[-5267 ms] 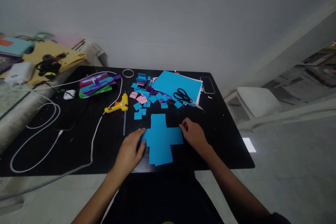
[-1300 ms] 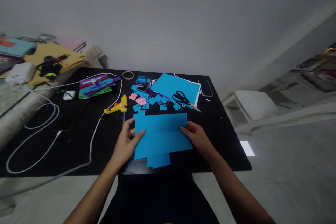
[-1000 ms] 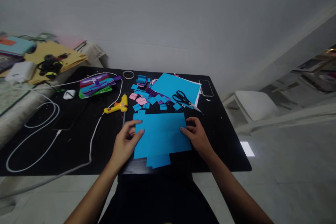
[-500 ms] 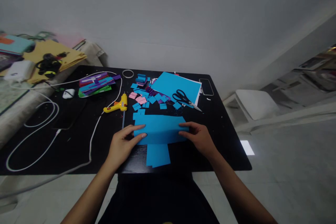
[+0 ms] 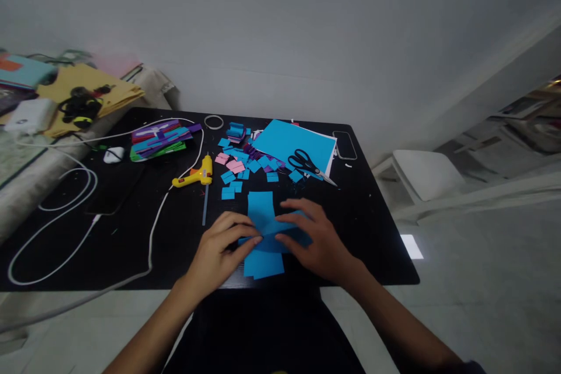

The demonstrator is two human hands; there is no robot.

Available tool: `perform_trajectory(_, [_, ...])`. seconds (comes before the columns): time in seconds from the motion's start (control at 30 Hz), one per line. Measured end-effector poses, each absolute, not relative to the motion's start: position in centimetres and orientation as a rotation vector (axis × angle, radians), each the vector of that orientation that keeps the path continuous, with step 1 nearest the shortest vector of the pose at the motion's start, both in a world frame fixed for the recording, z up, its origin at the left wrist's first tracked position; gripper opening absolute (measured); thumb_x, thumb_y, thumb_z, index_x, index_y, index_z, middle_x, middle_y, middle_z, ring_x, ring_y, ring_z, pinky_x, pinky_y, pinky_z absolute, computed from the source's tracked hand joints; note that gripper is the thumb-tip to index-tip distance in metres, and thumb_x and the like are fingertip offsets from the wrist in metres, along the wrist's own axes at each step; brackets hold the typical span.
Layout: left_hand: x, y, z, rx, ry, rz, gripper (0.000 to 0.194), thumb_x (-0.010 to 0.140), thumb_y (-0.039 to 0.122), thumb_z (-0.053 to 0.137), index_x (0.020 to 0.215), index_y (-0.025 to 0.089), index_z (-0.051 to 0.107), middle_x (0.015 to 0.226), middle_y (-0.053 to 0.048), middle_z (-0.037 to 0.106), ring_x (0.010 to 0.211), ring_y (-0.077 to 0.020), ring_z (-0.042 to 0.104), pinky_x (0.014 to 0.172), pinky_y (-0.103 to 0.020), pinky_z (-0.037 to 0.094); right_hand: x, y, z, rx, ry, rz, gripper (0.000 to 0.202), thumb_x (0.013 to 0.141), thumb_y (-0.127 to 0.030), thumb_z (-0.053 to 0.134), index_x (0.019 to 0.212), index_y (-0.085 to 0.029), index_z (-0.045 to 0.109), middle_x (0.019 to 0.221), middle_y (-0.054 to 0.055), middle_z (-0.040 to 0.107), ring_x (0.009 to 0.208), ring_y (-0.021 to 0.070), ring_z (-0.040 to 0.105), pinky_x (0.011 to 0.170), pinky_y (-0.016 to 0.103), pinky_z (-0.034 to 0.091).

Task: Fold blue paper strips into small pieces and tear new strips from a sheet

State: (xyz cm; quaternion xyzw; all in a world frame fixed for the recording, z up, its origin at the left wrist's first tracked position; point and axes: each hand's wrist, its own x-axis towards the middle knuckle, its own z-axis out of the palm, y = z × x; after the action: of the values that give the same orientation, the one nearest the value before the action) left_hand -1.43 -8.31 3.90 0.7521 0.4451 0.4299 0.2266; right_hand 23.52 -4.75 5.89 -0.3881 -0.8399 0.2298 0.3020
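Observation:
Near the front edge of the black table, one blue paper strip (image 5: 262, 205) runs front to back and another blue piece (image 5: 302, 236) lies crosswise over it. My left hand (image 5: 223, 248) has its thumb and fingers brought together at the left part of the crosswise piece. Above its right part is my right hand (image 5: 313, 236), fingers spread and fingertips near the paper. The hands hide part of both pieces, so how they overlap is partly unseen.
Behind the papers lie small blue and pink cut pieces (image 5: 236, 166), a large blue sheet (image 5: 293, 143) and black scissors (image 5: 309, 165). To the left are a yellow glue gun (image 5: 196, 175), white cable (image 5: 153, 234), dark phone (image 5: 109, 196) and coloured strips (image 5: 161, 139).
Both hands have moved inward over the papers. The wide blue sheet between them now appears as a narrower crosswise piece, nearer me, and the upper part of the front-to-back strip shows.

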Motion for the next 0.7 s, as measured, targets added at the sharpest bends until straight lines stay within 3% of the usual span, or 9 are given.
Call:
perform_trajectory(0.1, [-0.5, -8.3, 4.1, 2.041, 1.166, 1.184, 0.008, 0.097, 0.019, 0.068, 0.1, 0.022, 0.075, 0.098, -0.004, 0.073, 0.093, -0.0178, 0.068, 0.082, -0.031, 0.056, 21.9, -5.0, 6.7, -0.919, -2.338, 0.743, 0.018, 0.101, -0.026, 0.06, 0.115, -0.02, 0.069, 0.114, 0.009, 0.074, 0.107, 0.0228, 0.068, 0.096, 0.04, 0.053])
perform_trajectory(0.23, [-0.4, -8.4, 4.1, 1.934, 1.168, 1.148, 0.011, 0.099, 0.02, 0.064, 0.101, 0.021, 0.074, 0.098, -0.005, 0.074, 0.091, -0.0173, 0.07, 0.08, -0.029, 0.056, 21.0, -4.6, 7.1, -0.957, -2.364, 0.816, 0.014, 0.101, -0.027, 0.057, 0.105, -0.018, 0.068, 0.097, 0.007, 0.074, 0.087, 0.0194, 0.067, 0.081, 0.033, 0.051])
perform_trajectory(0.47, [-0.7, -8.7, 3.8, 1.829, 1.258, 1.12, 0.013, 0.1, 0.025, 0.062, 0.093, 0.02, 0.07, 0.089, -0.003, 0.071, 0.083, -0.0164, 0.068, 0.075, -0.028, 0.053, 21.0, -3.8, 7.6, -1.04, -2.334, 1.04, 0.01, 0.097, -0.023, 0.06, 0.095, -0.018, 0.069, 0.09, 0.003, 0.074, 0.076, 0.0155, 0.065, 0.072, 0.028, 0.047])
perform_trajectory(0.7, [-4.0, -7.7, 2.5, 1.696, 1.54, 1.082, 0.022, 0.098, 0.038, 0.062, 0.087, 0.022, 0.072, 0.09, -0.002, 0.074, 0.087, -0.0192, 0.069, 0.078, -0.028, 0.051, 25.1, -0.9, 6.1, -1.125, -2.276, 1.32, 0.015, 0.097, -0.03, 0.063, 0.095, -0.02, 0.074, 0.093, 0.002, 0.075, 0.084, 0.0174, 0.068, 0.076, 0.029, 0.049])
